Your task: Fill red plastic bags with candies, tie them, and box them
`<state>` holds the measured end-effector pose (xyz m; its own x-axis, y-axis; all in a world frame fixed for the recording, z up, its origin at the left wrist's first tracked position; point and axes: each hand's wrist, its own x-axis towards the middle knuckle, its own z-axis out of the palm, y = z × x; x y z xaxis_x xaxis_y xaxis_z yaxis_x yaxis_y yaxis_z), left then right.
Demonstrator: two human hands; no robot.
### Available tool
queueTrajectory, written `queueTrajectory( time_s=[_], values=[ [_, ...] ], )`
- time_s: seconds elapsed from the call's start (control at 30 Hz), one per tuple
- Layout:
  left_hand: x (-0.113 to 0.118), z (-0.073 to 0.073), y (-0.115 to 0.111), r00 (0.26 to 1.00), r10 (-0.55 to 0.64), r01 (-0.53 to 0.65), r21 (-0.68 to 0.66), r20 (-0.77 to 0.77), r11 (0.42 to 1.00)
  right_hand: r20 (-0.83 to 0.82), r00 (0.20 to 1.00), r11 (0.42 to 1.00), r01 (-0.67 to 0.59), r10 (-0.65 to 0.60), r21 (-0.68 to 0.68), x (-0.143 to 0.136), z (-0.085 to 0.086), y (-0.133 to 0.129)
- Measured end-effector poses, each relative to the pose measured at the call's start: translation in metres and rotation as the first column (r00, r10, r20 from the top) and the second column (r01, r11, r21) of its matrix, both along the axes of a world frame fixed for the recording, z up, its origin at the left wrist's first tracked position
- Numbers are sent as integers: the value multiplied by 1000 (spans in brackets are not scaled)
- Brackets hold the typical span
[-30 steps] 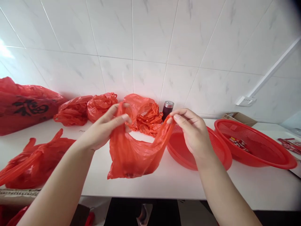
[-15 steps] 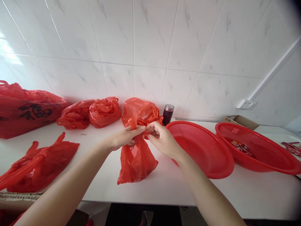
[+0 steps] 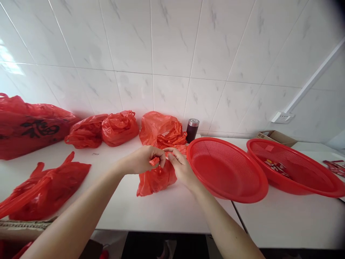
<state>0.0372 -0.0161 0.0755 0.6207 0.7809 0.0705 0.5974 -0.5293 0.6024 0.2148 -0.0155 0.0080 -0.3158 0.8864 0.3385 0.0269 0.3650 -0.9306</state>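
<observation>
A small red plastic bag [image 3: 156, 181] sits on the white table at the middle, below both hands. My left hand [image 3: 147, 160] has its fingers curled round the gathered top of this bag, and a bit of red plastic shows at its fingers. Close beside it, my right hand [image 3: 179, 163] touches the top of the bag, its fingertips near the left fingers. Whether the right fingertips pinch a piece of the plastic cannot be made out.
Red bags [image 3: 120, 127] line the wall, and another red bag [image 3: 51, 187] lies at the left. A dark cup [image 3: 192, 130] stands behind. At the right are a red basket [image 3: 226, 172], a second basket [image 3: 302, 176] with small packets, and a cardboard box [image 3: 283, 137].
The small bag has been drawn up and back a little. My left hand has turned over with its fingers curled down, and my right hand has shifted slightly down.
</observation>
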Motion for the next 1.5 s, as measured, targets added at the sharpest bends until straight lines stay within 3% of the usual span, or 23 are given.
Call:
queueTrajectory(
  time_s=[0.07, 0.13, 0.23, 0.4, 0.5, 0.57, 0.7, 0.77, 0.83, 0.97, 1.03, 1.17, 1.4, 1.5],
  values=[
    [4, -13, 3, 994, 106, -110, 190, 30, 976, -85, 996, 999, 23, -27, -44, -8, -12, 0],
    [8, -26, 5, 980, 133, -175, 315, 150, 933, -176, 984, 994, -31, 12, -108, -13, -18, -4],
    [8, -45, 1, 941, 85, -207, 356, 329, 911, -232, 969, 972, -133, 86, -196, -12, -16, -12],
    [-4, -65, -14, 933, 80, -167, 226, 351, 960, -93, 988, 978, -134, 121, -158, -7, -16, -25],
    [-20, -79, -24, 928, 202, -224, 36, 313, 974, 2, 999, 994, -48, 49, -101, -5, -27, -35],
    [-37, -95, -32, 880, 352, -360, -34, 319, 932, 20, 999, 995, 38, -36, -91, -1, -42, -40],
    [-67, -139, -50, 691, 621, -644, -75, 371, 761, 46, 970, 957, 245, -240, -156, 14, -84, -44],
    [-68, -159, -59, 632, 669, -690, -109, 391, 716, 71, 950, 930, 312, -304, -196, 20, -102, -46],
    [-58, -172, -63, 599, 659, -688, -130, 455, 714, 81, 933, 908, 359, -350, -216, 21, -112, -47],
    [-25, -176, -53, 522, 598, -698, -98, 609, 710, 164, 906, 896, 415, -390, -157, 6, -113, -50],
    [-12, -173, -42, 549, 585, -682, -86, 597, 727, 215, 900, 910, 404, -379, -88, -5, -111, -52],
    [-1, -171, -27, 667, 612, -643, -86, 425, 761, 264, 891, 920, 391, -369, -35, -12, -115, -51],
    [-13, -179, -15, 673, 702, -717, -29, 232, 697, 266, 877, 907, 421, -400, -27, 17, -129, -36],
    [-16, -181, -2, 695, 714, -717, 1, 89, 697, 394, 808, 890, 453, -438, 60, 19, -137, -27]
  ],
)
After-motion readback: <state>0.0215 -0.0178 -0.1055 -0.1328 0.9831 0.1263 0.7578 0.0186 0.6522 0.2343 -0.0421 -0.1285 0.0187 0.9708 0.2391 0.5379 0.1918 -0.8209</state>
